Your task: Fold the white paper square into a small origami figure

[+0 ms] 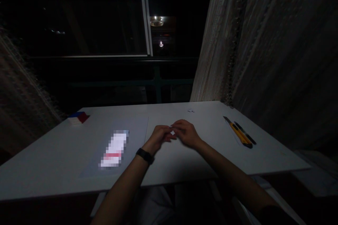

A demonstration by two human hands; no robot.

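Note:
Over the middle of the white table (169, 161), my left hand (161, 134) and my right hand (186, 133) meet at the fingertips. Both have their fingers closed in a pinch around a small white piece of paper (173, 132). Only a little of that piece shows between the fingers; its full shape is hidden. A dark band circles my left wrist. To the left of my left hand lies a lit phone (114, 149) with a blurred screen, on a large pale sheet (137, 126).
On the right lie a yellow utility knife (239, 133) and a black pen (245, 133), side by side. Small dark-marked scraps (191, 111) lie near the back edge. A Rubik's cube (78, 117) sits at the back left. Curtains (211, 49) hang beside the dark window.

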